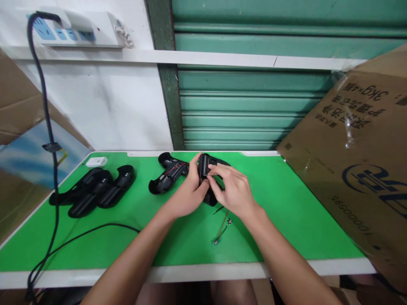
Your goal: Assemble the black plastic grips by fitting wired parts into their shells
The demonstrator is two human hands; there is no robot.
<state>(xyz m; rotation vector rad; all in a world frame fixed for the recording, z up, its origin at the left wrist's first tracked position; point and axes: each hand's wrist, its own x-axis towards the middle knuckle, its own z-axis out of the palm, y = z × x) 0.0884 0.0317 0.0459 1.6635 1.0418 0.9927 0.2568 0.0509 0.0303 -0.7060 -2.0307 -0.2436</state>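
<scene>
My left hand (190, 195) is wrapped round a black plastic handle housing (205, 163), which is held tilted above the green mat. With thumb and fingertips pinched together, my right hand (234, 188) works at the housing's right side. Whatever is between those fingertips is too small to make out. A second black grip housing (168, 174) with thin red wires lies just left of my hands. Below them, on the mat, is a small circuit board (216, 242) joined by thin wires to a tiny round part (229, 221).
Several black plastic shells (101, 190) lie at the left near a white adapter (96, 162). A black cable (47, 114) hangs from the power strip (81, 29) across the table's left side. A cardboard box (352, 148) borders the right, and a green shutter (254, 101) the back.
</scene>
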